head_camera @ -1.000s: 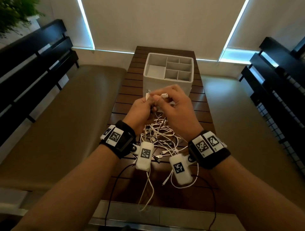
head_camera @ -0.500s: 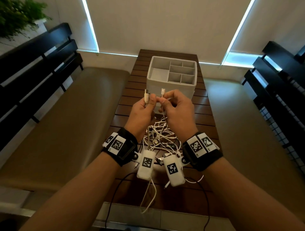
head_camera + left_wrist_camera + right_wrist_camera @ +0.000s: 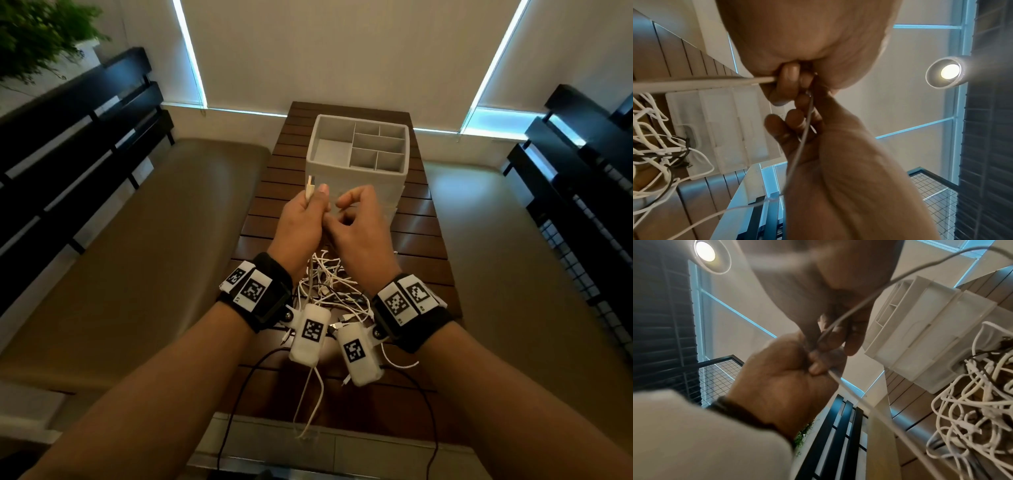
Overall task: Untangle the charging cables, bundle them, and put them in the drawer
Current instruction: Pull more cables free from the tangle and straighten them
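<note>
The left hand (image 3: 301, 222) has its grip closed around a white cable (image 3: 310, 186), plug end up, above the counter's (image 3: 260, 219) middle. The right hand (image 3: 359, 222) pinches that cable's thin run; best slide it slowly, easing slack from the tangle (image 3: 329, 287) near the counter's front edge.

I see a dark wooden slatted table (image 3: 270, 192) running away from me toward a pale wall, where closed roller blinds (image 3: 339, 51) let thin strips of blue daylight through at their edges. Tan cushioned benches (image 3: 144, 246) with black slatted backrests (image 3: 78, 137) flank the table on both sides. A leafy green plant (image 3: 37, 31) sits at far left, and a round ceiling spotlight (image 3: 945, 73) glows overhead
</note>
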`<state>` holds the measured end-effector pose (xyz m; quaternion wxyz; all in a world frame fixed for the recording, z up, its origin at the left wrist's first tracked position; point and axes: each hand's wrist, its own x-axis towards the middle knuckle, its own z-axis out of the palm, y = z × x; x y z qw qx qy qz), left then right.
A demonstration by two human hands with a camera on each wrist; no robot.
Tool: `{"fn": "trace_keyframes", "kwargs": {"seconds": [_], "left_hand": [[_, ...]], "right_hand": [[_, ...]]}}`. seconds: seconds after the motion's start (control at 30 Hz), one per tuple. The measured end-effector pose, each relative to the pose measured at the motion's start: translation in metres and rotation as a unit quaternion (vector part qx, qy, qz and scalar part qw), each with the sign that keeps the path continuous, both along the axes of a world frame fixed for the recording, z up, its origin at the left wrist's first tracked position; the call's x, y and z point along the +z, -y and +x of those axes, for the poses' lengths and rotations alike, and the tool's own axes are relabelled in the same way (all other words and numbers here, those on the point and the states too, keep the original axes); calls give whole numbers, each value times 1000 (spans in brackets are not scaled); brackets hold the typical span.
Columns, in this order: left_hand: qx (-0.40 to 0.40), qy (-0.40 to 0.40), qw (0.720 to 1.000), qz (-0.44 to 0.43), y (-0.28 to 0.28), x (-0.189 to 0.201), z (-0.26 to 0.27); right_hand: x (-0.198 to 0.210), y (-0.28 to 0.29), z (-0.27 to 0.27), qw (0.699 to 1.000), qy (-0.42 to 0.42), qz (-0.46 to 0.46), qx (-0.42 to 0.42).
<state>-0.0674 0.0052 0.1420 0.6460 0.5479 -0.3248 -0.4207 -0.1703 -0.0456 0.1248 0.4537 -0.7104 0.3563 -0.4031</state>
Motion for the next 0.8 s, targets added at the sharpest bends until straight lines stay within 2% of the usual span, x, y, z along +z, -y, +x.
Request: {"fn": "trace_keyframes", "kwargs": {"seconds": [0.1, 0.2, 0.3, 0.4, 0.53, 0.7, 0.8], "left_hand": [[25, -3, 1000, -13, 1, 6, 0], [42, -22, 998, -28, 0, 17, 3], [23, -78, 995, -55, 3, 22, 6], [-8, -130, 989, -75, 5, 28, 1], [-4, -117, 989, -85, 7, 32, -2], [11, -140, 986, -89, 6, 46, 20], [13, -105, 991, -87, 6, 60, 25]], "right_hand": [[0, -8, 1, 999, -32, 34, 2], [-3, -11, -2, 990, -61, 99, 82], [-7, -9, -7, 977, -57, 144, 148], [-8, -13, -5, 970, -14, 181, 161], [-14, -22, -4, 971, 29, 152, 184], [-49, -30, -20, 976, -35, 92, 193], [-83, -45, -33, 973, -88, 105, 185]]}}
